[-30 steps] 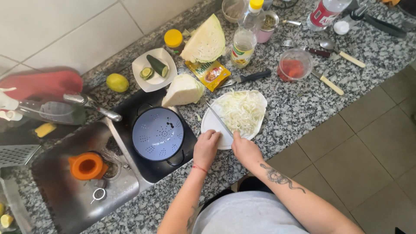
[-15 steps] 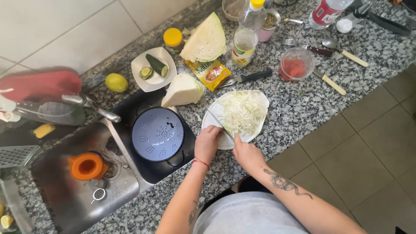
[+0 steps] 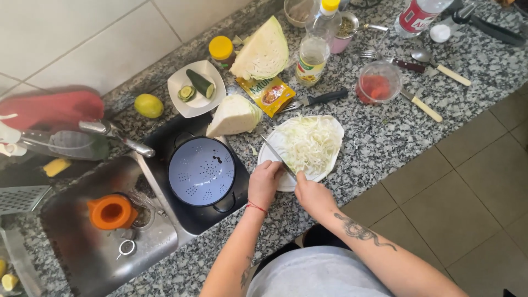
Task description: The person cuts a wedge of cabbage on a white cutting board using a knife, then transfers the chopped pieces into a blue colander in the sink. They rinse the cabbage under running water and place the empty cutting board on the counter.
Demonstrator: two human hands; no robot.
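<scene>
A white plate [image 3: 335,129] on the granite counter carries a heap of shredded cabbage [image 3: 311,143]. My left hand [image 3: 264,184] rests curled on the plate's near left rim. My right hand [image 3: 312,195] is just beside it at the near rim and grips a knife [image 3: 276,157]. The blade lies across the bare left part of the plate and points away to the upper left, next to the shreds. A cabbage wedge [image 3: 234,115] lies left of the plate, and a larger cabbage piece [image 3: 263,52] stands behind it.
A blue colander [image 3: 201,171] sits on a black tray left of the plate, by the sink [image 3: 99,247] with an orange cup [image 3: 111,211]. Further back are a dish with cucumber [image 3: 196,88], a lemon [image 3: 148,105], an oil bottle [image 3: 313,52], a second knife [image 3: 319,99], a red-filled cup [image 3: 377,83] and cutlery.
Both hands stay at the plate's near edge. The knife has shifted only slightly over the plate.
</scene>
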